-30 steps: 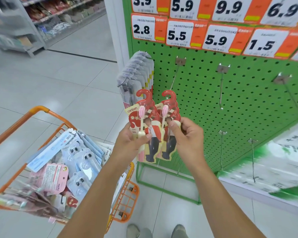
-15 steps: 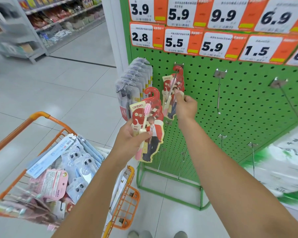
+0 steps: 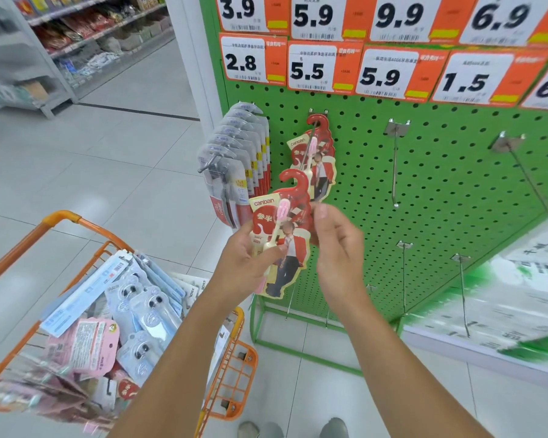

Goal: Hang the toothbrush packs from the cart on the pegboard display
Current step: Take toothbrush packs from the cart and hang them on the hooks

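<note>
My left hand (image 3: 245, 267) grips a red and cream toothbrush pack (image 3: 290, 245) with a pink brush by its lower left side, held upright in front of the green pegboard (image 3: 449, 191). My right hand (image 3: 340, 251) hovers just right of that pack with its fingers relaxed and its thumb by the pack's edge, holding nothing. A matching pack (image 3: 321, 159) hangs on the peg under the 5.5 price tag. The orange cart (image 3: 61, 218) at lower left holds several more toothbrush packs (image 3: 114, 314).
A row of grey toothbrush packs (image 3: 234, 159) fills the leftmost peg. Bare pegs (image 3: 395, 165) stick out to the right and on the row below (image 3: 403, 279). Price tags (image 3: 323, 67) line the top. A white shelf (image 3: 487, 327) juts out at lower right.
My right hand hung one pack on the peg, let go and dropped back beside the pack in my left hand. The left hand stayed about where it was.
</note>
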Tool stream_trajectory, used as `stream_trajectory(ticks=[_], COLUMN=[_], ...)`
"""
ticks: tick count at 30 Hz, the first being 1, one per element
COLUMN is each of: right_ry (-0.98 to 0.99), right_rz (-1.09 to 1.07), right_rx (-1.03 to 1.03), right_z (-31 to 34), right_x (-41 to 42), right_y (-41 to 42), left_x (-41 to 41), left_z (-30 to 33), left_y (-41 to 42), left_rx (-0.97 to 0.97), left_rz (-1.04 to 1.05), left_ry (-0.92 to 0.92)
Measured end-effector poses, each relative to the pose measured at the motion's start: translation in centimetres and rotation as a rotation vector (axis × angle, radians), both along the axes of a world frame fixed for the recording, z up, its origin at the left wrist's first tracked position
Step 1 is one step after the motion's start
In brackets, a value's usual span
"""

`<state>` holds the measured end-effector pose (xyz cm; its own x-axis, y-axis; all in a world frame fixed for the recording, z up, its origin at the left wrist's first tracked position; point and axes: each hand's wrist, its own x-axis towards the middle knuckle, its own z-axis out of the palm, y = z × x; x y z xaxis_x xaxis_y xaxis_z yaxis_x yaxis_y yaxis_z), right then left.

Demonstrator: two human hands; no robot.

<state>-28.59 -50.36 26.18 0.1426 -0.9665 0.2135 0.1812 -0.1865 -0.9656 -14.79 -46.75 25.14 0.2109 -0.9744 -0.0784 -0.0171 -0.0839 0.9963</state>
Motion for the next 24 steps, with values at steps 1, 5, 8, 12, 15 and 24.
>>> stream_trajectory(ticks=[1, 5, 8, 12, 15, 24], right_ry=[0.016, 0.053, 0.061, 0.069, 0.088, 0.271], right_rz=[0.049, 0.024, 0.023, -0.013, -0.048, -0.267], right_rx=[-0.034, -0.039, -0.045, -0.029, -0.021, -0.004], right_z=[0.3, -0.3, -0.7, -1.4, -1.7, -1.0], right_x=[-0.3, -0.6, -0.7, -0.6, -0.7, 0.6], right_y=[0.2, -0.5, -0.8, -0.7, -0.8, -7.4], left_x=[0.0, -0.3, -0.4, -0.2, -0.5, 0.4], left_z=[0.0, -0.1, -0.4, -0.9, -1.3, -2.8], left_y=[-0.1, -0.4, -0.5, -0.5, -0.6, -1.5], left_rx=[-0.005, -0.025, -0.014, -0.003, 0.012, 0.148], left_rz=[0.006, -0.011, -0.016, -0.026, -0.052, 0.135], left_ry=[-0.004, 0.011, 0.007, -0.009, -0.008, -0.162])
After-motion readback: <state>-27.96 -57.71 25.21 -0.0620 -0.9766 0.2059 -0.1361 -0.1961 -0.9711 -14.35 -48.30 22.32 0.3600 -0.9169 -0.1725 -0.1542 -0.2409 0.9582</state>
